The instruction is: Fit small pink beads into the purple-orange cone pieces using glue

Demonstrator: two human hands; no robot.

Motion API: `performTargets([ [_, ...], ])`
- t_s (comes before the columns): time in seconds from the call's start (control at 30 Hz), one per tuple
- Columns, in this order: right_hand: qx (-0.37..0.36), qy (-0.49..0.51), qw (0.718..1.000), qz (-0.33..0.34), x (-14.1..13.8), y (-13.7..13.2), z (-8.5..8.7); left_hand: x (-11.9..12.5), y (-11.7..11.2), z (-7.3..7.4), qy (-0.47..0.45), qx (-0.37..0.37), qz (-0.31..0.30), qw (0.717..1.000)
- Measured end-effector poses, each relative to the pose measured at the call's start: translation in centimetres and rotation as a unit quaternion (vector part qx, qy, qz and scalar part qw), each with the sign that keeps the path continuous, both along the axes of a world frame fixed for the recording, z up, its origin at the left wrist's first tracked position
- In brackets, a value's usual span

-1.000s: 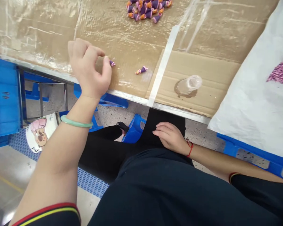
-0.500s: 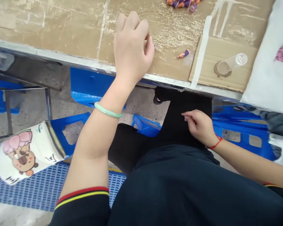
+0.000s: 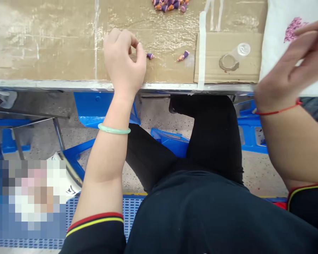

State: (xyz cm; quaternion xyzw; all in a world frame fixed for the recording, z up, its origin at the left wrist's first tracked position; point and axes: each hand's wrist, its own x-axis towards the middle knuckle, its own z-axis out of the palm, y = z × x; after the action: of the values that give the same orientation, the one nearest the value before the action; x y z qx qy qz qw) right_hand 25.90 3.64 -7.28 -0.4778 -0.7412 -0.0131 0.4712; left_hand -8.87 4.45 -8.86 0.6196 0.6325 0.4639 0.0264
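My left hand (image 3: 124, 61) sits on the brown cardboard-covered table top (image 3: 42, 46) with its fingers curled. Its fingertips are right beside a small purple and orange cone-shaped piece (image 3: 149, 55), and the thumb is hidden. A second such piece (image 3: 183, 55) lies a little further right. Several more form a heap (image 3: 169, 5), cut off by the top of the view. My right hand (image 3: 290, 67) is raised at the right with its fingers apart, holding nothing visible, close to a white sack (image 3: 288, 35) bearing a pink patch.
A clear plastic cup (image 3: 234, 56) lies on its side on a taped cardboard sheet. The table has a metal front edge (image 3: 69, 84). Below it are blue plastic stools (image 3: 95, 109) and my black-clad knees. A pixelated patch covers the lower left.
My right hand has risen from my lap to the table's right side. My left hand stays beside the small piece, and the view has shifted, bringing the table edge level.
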Motion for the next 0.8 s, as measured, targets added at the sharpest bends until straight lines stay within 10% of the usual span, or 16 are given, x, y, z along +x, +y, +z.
performTargets([
  [0.23, 0.065, -0.129, 0.989, -0.028, -0.2, 2.1, -2.1, -1.0, 3.5, -3.0, 0.033, 0.026, 0.081, 0.996],
  [0.53, 0.066, -0.112, 0.991, -0.032, 0.4, 2.1, -3.0, 0.0, 0.3, -0.4, 0.018, 0.008, 0.053, 0.998],
  [0.8, 0.076, -0.092, 0.992, -0.026, -0.2, 1.8, -2.6, -0.3, 0.7, -1.2, 0.052, 0.02, 0.066, 0.996],
])
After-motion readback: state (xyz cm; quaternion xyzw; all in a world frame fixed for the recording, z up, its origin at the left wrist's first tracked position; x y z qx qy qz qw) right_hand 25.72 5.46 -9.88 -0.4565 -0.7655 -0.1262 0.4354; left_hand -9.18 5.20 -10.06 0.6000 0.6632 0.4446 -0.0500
